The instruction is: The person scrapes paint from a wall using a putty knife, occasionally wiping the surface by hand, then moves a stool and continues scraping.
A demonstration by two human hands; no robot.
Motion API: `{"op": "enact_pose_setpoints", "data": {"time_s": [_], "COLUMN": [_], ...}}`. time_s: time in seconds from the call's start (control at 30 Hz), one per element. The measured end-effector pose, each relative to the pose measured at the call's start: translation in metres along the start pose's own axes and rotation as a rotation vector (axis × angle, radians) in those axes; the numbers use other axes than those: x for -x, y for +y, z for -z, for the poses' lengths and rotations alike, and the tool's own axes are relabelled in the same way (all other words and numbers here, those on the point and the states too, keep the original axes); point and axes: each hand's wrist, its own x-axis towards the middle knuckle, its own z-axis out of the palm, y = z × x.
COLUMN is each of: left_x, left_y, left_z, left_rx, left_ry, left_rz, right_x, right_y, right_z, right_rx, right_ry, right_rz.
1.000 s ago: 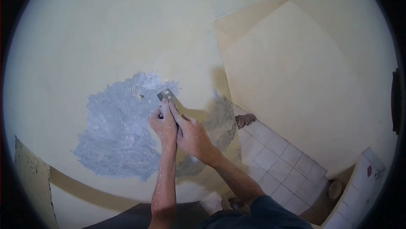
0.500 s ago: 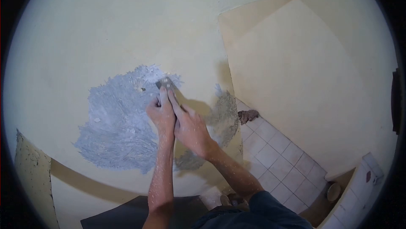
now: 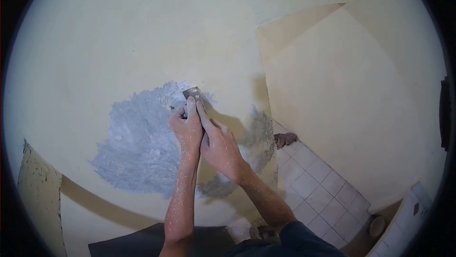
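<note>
A scraper (image 3: pixel 194 92) with a flat metal blade lies against the wall at the upper right edge of a grey scraped patch (image 3: pixel 137 138). My left hand (image 3: pixel 188 126) is closed on it, thumb stretched along the blade. Pressed alongside from the right, my right hand (image 3: pixel 221 150) grips the same tool, its index finger pointing up toward the blade. The handle is hidden under both hands. White flakes and dust cover my left forearm and fingers.
Pale yellow wall (image 3: pixel 156 33) surrounds the patch, and its corner edge runs down on the right. Beyond are white floor tiles (image 3: pixel 313 181), a brown crumpled cloth (image 3: pixel 286 139) and a round container (image 3: pixel 377 226). A dark sheet (image 3: pixel 128 243) lies below.
The camera view has shifted, so the wall and patch sit slightly lower and further right. Both hands still hold the scraper near the patch's upper edge, and its blade shows more clearly.
</note>
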Motion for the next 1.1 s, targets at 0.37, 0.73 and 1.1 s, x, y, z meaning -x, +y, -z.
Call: {"op": "enact_pose_setpoints", "data": {"time_s": [0.37,0.73,1.1], "left_x": [0.011,0.001,-0.011], "left_y": [-0.016,-0.005,0.009], "left_z": [-0.002,-0.002,-0.011], "left_rx": [-0.081,-0.059,0.066], "left_ry": [0.036,-0.042,0.023], "left_rz": [-0.022,0.046,0.025], "right_x": [0.004,-0.003,-0.011], "right_y": [0.009,0.006,-0.001], "right_z": [-0.007,-0.003,0.004], "right_rx": [0.020,0.033,-0.004], "right_ry": [0.017,0.011,0.010], "right_rz": [0.004,0.030,0.040]}}
